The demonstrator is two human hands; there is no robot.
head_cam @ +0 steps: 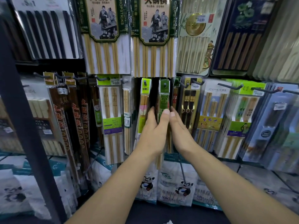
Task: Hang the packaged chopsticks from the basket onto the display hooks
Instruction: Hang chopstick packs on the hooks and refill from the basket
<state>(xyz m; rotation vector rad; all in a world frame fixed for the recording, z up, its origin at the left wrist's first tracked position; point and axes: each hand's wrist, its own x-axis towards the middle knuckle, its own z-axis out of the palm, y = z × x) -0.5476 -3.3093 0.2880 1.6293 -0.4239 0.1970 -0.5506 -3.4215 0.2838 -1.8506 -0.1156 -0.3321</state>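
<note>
Chopstick packs hang in rows all over the big wall. A thick dark post stands at the left. Up top hang big packs with a drawing of two men on them. Down at the bottom lie white bags with pandas on them. Two bare arms reach up the middle. The left hand and the right hand sit side by side, touching. Between them is a thin green pack in the lower row. The left fingers are clamped on it, with the thumb on the front and the other fingers round its left side. The right fingers hold its right edge, with the thumb on the front too. A small dark hook shows at the hole in the top of the green pack.
</note>
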